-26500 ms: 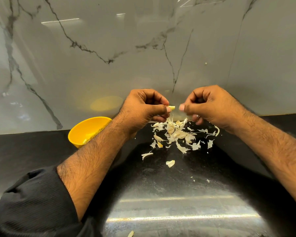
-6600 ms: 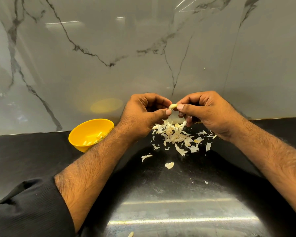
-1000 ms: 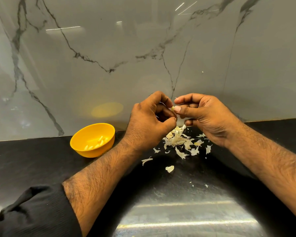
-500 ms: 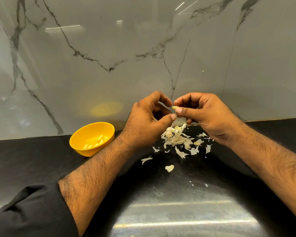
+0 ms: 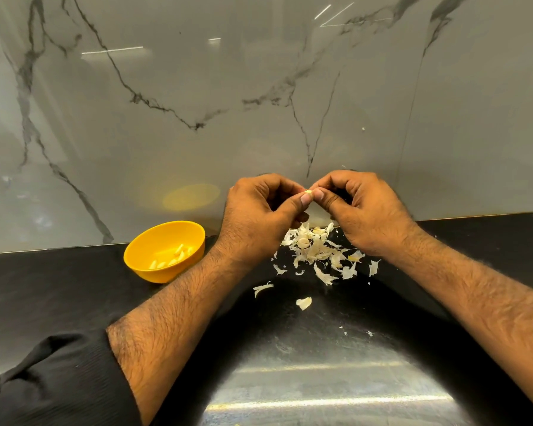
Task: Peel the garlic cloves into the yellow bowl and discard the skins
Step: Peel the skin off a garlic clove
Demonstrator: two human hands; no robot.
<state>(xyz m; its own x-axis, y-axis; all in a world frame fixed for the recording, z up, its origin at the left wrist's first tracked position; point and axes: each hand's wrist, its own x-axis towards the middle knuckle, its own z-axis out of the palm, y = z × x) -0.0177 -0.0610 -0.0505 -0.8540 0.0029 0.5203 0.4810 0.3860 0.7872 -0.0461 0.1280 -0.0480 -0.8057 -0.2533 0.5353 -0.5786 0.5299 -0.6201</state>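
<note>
So the whole thing happens on a black countertop (image 5: 59, 290) pushed up against a marble-look wall (image 5: 259, 87), which gives a dark surface where the pale scraps are easy to spot. The yellow bowl (image 5: 142, 265) sits off to the left, near the wall, a few peeled cloves (image 5: 171, 258) already inside, close enough for the left hand to reach, I'd guess. The left hand (image 5: 259, 219) and right hand (image 5: 366, 213) are raised together right above the pile of skins (image 5: 319, 252), probably so whatever flakes off lands in one heap for binning later. Both have fingers curled, thumbs nearly touching, pinching one small garlic clove (image 5: 307, 191) between the tips. Only a yellowish sliver shows, so can't tell how much skin is left.
</note>
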